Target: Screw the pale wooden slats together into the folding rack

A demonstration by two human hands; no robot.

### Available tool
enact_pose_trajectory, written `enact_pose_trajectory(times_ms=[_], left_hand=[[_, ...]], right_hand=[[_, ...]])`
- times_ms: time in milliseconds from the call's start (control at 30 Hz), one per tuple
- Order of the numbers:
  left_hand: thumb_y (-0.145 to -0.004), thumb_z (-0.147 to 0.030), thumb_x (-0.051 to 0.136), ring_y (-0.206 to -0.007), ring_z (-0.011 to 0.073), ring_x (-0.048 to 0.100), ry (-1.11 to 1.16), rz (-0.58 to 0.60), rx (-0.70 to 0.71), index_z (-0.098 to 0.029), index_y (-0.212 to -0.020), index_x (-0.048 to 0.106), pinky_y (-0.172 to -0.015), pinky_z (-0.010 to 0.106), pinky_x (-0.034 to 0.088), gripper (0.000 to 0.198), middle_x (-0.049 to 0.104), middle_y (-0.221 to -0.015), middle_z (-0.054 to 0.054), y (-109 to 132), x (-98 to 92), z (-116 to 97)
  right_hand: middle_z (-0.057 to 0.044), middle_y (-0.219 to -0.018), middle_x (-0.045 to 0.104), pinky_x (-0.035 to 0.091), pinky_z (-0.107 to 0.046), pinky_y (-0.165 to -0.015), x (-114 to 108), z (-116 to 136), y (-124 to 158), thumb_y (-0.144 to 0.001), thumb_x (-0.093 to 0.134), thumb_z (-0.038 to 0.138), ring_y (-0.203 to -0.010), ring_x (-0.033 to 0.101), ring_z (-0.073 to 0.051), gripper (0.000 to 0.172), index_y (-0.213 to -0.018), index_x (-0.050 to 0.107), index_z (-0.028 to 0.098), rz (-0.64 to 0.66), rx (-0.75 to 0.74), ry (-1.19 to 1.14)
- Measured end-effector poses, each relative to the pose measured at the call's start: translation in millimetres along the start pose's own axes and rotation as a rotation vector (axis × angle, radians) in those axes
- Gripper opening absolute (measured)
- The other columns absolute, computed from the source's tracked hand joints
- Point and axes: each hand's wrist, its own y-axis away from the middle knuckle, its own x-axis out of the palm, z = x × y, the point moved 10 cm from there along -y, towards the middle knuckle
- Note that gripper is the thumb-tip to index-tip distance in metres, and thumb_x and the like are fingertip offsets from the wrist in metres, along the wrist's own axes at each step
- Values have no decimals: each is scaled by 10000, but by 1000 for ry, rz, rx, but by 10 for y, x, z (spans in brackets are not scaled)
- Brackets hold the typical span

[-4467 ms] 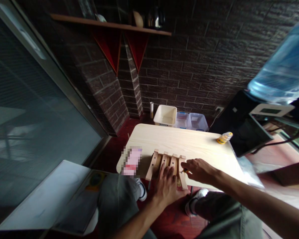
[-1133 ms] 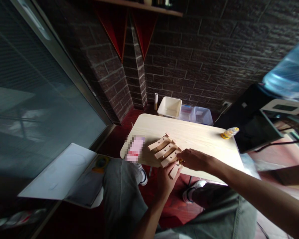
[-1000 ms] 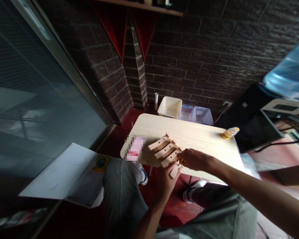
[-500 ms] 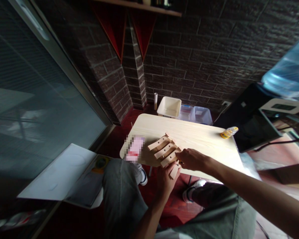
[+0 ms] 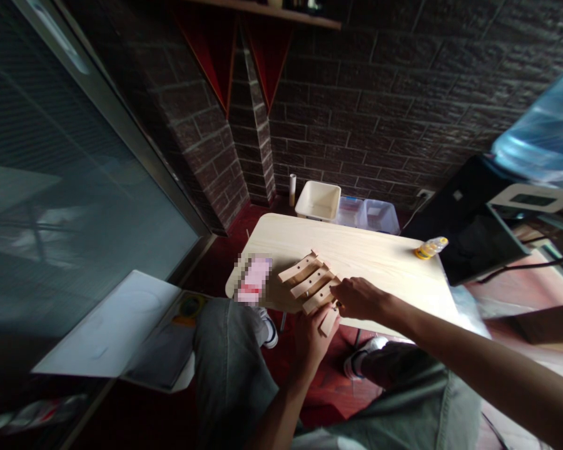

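A wooden slatted rack (image 5: pixel 312 281) lies at the near edge of the table, its several pale slats side by side, each with small dark holes. Around its near end my left hand (image 5: pixel 310 334) is closed, steadying it next to the lowest slat (image 5: pixel 329 322). My right hand (image 5: pixel 357 299) is a fist pressed against the rack's right side. A small dark and yellowish bit shows under that fist, too hidden to name.
The pale wooden table (image 5: pixel 370 250) carries a blurred pink item (image 5: pixel 256 278) at left and a yellow-and-clear bottle (image 5: pixel 430 248) at right. Behind it are a cream bin (image 5: pixel 318 201) and clear bins (image 5: pixel 380 215). A black water dispenser (image 5: pixel 469 206) stands right, an opened white box (image 5: pixel 107 325) left.
Hardly anything differs. My right hand has shifted very slightly at the rack's side, while my left hand and the rack stay in place.
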Motion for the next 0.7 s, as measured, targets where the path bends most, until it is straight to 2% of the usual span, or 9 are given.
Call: enact_pose_trajectory(times_ms=[167,300,467,600,700], left_hand=[[-737,-345,735,-1047,246,629,17,64,24,-285,-1135,640,-953,429,477,413,685,-1118,41,-17,28,31],[-727,-294,746,-1022,230,638,58,160,51,-279,-1136,644,-935,407,495,421,690,-1100,42,-75,33,124],[-663,-310,796,-998,215,636,149,267,87,-259,-1068,687,-918,360,510,423,689,-1059,41,-272,-34,291],[-616,-243,822,-1014,199,616,239,358,89,-249,-992,711,-943,336,493,392,678,-1042,31,-418,-1,403],[-644,-234,806,-1039,193,602,287,379,62,-250,-994,703,-975,342,473,365,670,-1047,28,-460,28,462]], right_hand=[[-115,-908,694,456,-305,-618,-28,18,44,-763,515,202,-772,647,-237,274,-1013,610,142,-49,-87,-59],[-96,-862,698,442,-289,-623,-29,13,-4,-777,523,210,-767,642,-219,210,-940,641,152,-19,-137,-79],[-89,-817,705,420,-267,-584,-100,34,-122,-810,506,200,-725,640,-196,183,-872,673,155,-23,-135,-57],[-117,-846,703,426,-273,-587,-129,82,-163,-815,513,218,-749,644,-208,208,-917,672,131,-16,-149,2],[-132,-864,701,426,-278,-582,-171,75,-175,-796,541,230,-759,645,-222,232,-956,666,119,-6,-128,14]])
